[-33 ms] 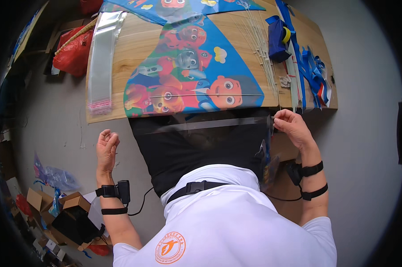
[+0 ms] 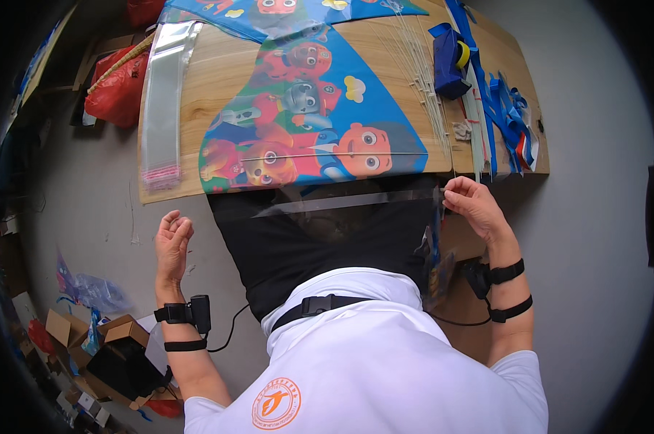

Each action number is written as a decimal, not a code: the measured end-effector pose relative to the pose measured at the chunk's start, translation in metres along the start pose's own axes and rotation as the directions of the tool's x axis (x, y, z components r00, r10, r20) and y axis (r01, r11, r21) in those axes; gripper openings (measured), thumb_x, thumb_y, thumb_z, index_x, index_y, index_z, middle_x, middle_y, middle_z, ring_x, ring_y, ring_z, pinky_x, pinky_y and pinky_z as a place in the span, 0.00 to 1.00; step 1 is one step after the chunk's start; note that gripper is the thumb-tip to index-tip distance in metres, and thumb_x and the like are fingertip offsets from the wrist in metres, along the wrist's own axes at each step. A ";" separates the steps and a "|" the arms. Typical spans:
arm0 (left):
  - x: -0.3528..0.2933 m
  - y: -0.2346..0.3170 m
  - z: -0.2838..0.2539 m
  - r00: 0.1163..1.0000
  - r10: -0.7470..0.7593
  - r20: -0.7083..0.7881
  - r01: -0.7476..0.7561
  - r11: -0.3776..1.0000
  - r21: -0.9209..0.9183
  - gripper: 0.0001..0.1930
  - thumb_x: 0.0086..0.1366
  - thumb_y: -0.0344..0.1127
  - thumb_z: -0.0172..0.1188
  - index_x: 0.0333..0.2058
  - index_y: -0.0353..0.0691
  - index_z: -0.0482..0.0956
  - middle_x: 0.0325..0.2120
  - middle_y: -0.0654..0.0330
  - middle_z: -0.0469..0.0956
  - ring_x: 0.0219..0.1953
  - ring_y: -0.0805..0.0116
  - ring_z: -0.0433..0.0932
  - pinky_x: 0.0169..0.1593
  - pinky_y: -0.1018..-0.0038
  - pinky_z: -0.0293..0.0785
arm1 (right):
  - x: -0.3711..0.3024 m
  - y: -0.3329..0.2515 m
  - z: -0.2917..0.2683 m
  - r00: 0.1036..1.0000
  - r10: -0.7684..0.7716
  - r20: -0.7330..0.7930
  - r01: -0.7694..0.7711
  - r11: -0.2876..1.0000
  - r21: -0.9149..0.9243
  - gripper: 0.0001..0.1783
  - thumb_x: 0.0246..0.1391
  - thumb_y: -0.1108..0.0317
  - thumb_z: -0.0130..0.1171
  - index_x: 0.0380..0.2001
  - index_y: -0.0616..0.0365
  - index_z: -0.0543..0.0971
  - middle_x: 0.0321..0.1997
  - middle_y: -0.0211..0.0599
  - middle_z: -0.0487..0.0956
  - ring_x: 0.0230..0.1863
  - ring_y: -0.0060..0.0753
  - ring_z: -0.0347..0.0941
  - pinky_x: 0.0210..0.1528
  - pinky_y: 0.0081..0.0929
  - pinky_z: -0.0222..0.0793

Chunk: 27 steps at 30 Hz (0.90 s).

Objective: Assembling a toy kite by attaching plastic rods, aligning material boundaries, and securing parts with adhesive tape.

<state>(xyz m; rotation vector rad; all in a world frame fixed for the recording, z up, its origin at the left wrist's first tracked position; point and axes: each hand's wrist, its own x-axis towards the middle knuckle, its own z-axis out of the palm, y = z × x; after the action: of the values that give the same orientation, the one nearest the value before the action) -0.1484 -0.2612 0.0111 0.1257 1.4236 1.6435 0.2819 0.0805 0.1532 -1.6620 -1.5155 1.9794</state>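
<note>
Clear plastic film between left fingers and right fingers, above black trousers. Left fingers curled, right fingertips close together beside film's right end; cannot tell whether either set clamps film. Beyond fingers, printed cloth on table; blue tape dispenser beyond right fingers.

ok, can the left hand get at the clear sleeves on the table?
Probably yes: the left hand is just short of the pink-edged end of the clear sleeves, which lie uncovered on the tabletop. Nothing visible blocks it; whether its curled fingers hold anything is unclear.
</note>
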 end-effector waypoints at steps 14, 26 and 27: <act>0.019 0.028 0.103 0.999 -0.032 0.023 0.027 0.982 0.187 0.05 0.66 0.34 0.59 0.39 0.44 0.76 0.33 0.70 0.74 0.38 0.81 0.71 0.45 0.81 0.68 | 0.057 0.061 -0.064 0.961 -0.121 -0.250 0.139 0.989 0.053 0.05 0.57 0.70 0.59 0.35 0.59 0.77 0.29 0.24 0.75 0.31 0.16 0.70 0.36 0.15 0.67; 0.044 0.021 0.117 0.989 -0.093 0.115 0.055 0.954 0.295 0.04 0.69 0.37 0.55 0.39 0.47 0.74 0.34 0.71 0.73 0.39 0.81 0.70 0.46 0.81 0.65 | 0.087 0.072 -0.077 0.927 -0.080 -0.366 0.075 0.997 -0.028 0.04 0.58 0.71 0.58 0.36 0.58 0.77 0.30 0.23 0.75 0.31 0.14 0.69 0.35 0.14 0.67; 0.046 0.020 0.116 0.993 -0.095 0.070 0.070 0.950 0.304 0.04 0.69 0.37 0.55 0.39 0.47 0.74 0.33 0.71 0.73 0.39 0.82 0.70 0.46 0.81 0.65 | 0.089 0.071 -0.077 0.927 -0.077 -0.366 0.054 0.996 -0.073 0.05 0.57 0.71 0.58 0.36 0.58 0.78 0.30 0.23 0.75 0.31 0.14 0.70 0.35 0.14 0.67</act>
<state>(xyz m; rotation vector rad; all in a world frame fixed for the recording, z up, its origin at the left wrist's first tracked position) -0.1156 -0.1434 0.0430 0.3013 1.5853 1.3292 0.3428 0.1497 0.0511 -1.8513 -1.4768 1.4899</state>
